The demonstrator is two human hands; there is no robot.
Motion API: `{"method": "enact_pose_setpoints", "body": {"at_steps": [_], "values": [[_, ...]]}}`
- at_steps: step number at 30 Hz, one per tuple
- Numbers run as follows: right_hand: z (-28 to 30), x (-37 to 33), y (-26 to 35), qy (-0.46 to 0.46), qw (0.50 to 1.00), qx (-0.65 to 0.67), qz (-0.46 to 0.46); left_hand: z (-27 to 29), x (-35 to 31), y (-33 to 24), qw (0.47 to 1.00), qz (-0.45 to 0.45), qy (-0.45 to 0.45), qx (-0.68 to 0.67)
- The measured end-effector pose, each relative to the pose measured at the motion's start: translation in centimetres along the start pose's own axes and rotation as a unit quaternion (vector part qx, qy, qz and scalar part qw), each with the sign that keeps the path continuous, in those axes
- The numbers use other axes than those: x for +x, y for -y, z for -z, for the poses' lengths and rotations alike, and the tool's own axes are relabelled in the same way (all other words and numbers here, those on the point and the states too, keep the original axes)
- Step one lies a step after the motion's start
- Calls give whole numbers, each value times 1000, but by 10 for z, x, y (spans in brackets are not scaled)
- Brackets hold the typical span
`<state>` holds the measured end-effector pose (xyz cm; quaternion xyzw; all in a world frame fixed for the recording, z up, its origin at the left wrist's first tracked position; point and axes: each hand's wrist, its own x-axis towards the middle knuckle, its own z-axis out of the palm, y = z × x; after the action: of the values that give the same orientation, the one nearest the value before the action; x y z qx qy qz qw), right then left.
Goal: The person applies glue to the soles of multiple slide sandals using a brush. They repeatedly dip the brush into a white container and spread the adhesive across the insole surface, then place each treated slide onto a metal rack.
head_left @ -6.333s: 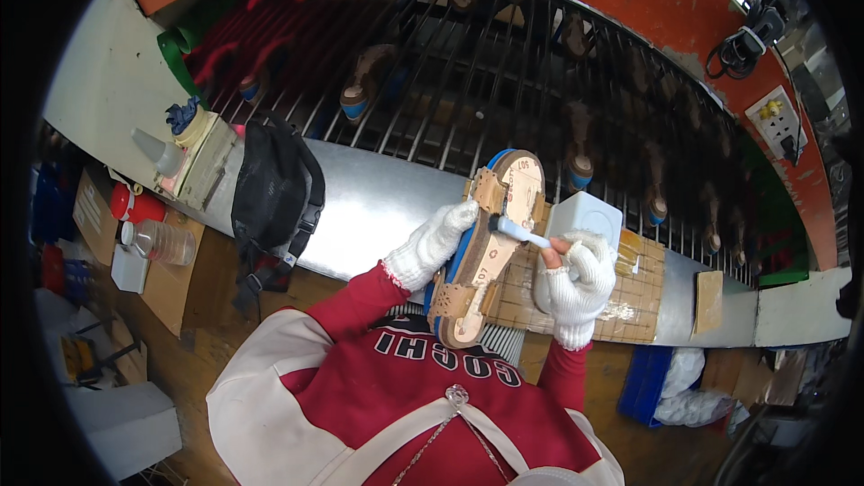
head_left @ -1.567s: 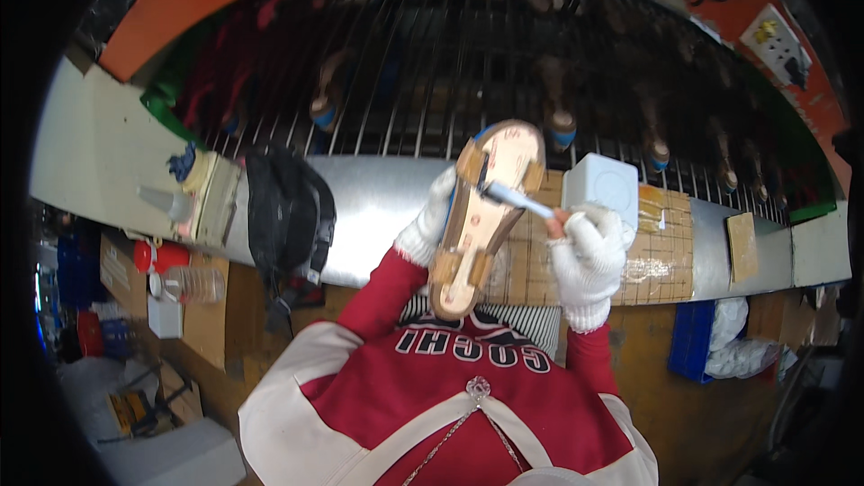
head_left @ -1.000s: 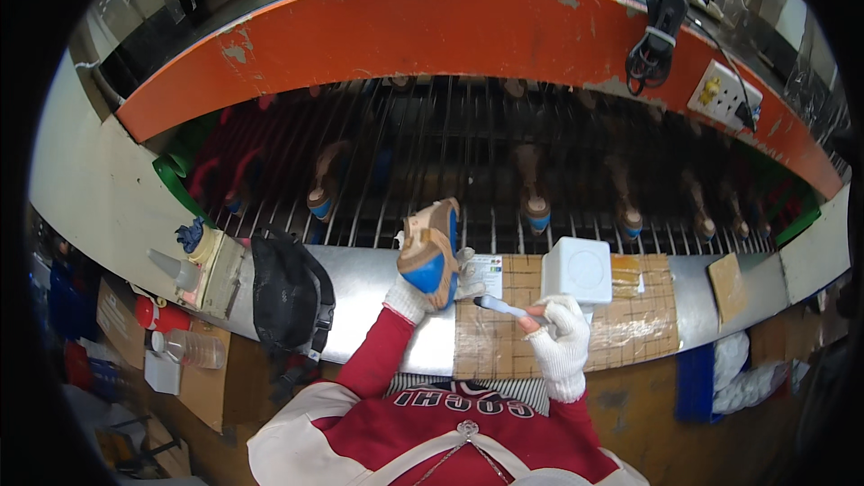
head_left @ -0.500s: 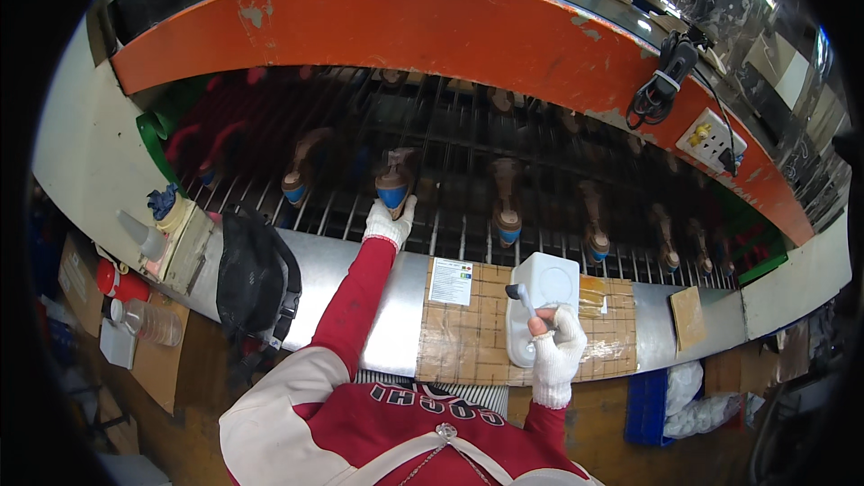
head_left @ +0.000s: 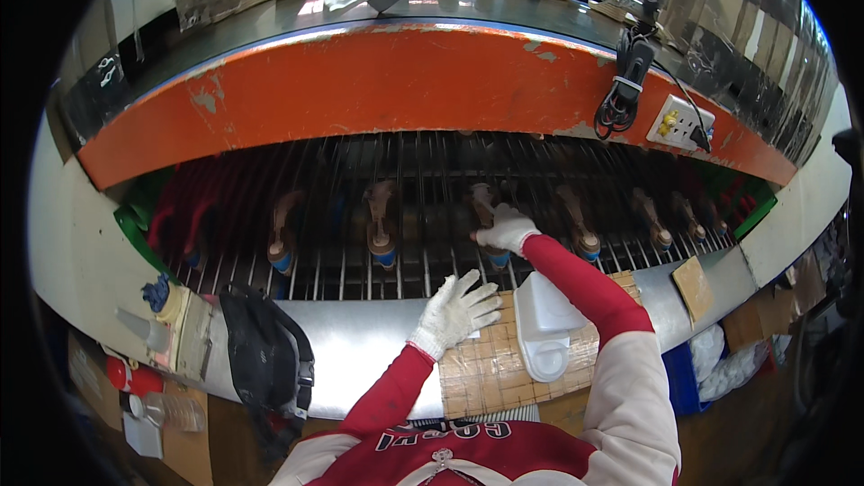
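Note:
My right hand (head_left: 507, 230), in a white knit glove with bare fingertips, reaches over the metal rods and closes round the middle of a brown shoe (head_left: 483, 198) with a blue end. Its thumb is on the shoe's left side, and the palm hides part of the shoe. My left hand (head_left: 453, 313), gloved too, has its fingers spread and nothing in it, over the left edge of the brown cardboard sheet (head_left: 481, 382). Left of the gripped shoe lies another such shoe (head_left: 382, 220); to its right is one more (head_left: 576, 220). No brush shows in either hand.
Between my forearms a white plastic container (head_left: 544, 306) stands on the cardboard. A black bag (head_left: 264, 351) rests on the metal ledge (head_left: 369, 333) at left. Beyond the rods runs an orange beam (head_left: 405, 81) with a hanging cable (head_left: 621, 94). A tan board (head_left: 691, 288) lies at right.
My left hand has let go of a blue-ended shoe and drawn back to the cardboard. My right hand, earlier holding a small brush by the white container, has moved forward onto a shoe.

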<state>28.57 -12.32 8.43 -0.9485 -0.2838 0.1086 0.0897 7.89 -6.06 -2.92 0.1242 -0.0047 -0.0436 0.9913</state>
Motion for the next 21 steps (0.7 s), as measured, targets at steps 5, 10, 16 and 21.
{"method": "enact_pose_setpoints", "body": {"at_steps": [5, 10, 16, 21], "values": [[-36, 26, -9, 57, 998, -8, -38, 4, 2, -3, 1000, 4, -1, -5], [-33, 27, -16, 38, 998, 45, -10, 5, 4, -3, 1000, -3, 12, 7], [8, 7, -17, -104, 980, 167, 13, 7, 5, -5, 1000, 12, -11, 8], [36, -30, -28, -84, 930, 356, -37, 7, 4, -7, 999, 32, -9, 7]]}}
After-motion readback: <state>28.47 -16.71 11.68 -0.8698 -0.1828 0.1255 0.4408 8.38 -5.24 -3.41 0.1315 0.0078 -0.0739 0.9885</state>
